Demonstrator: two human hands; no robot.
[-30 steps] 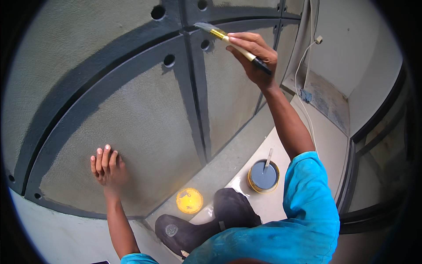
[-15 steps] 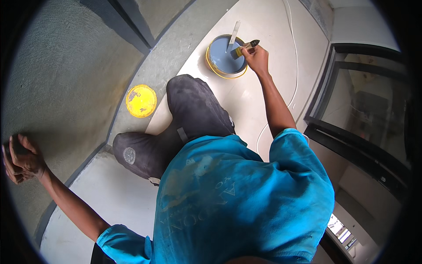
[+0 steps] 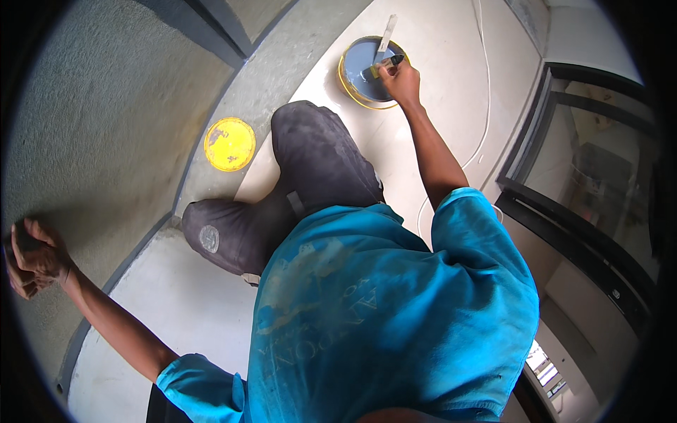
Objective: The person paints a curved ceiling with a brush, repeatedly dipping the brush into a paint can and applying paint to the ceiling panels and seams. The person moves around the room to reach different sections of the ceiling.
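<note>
Head view, grey wall (image 3: 113,127), pale floor (image 3: 448,92), right fingers (image 3: 386,76) holding brush (image 3: 396,60) in bucket (image 3: 343,77), left fingers (image 3: 20,271) parted (at the wall)

Building under decoration: part-painted grey wall (image 3: 106,106), open paint bucket (image 3: 352,93)

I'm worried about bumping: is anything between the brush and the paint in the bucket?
Nothing visible. The right hand holds the brush at the paint; the stick leans in the bucket close by, not between them.
</note>
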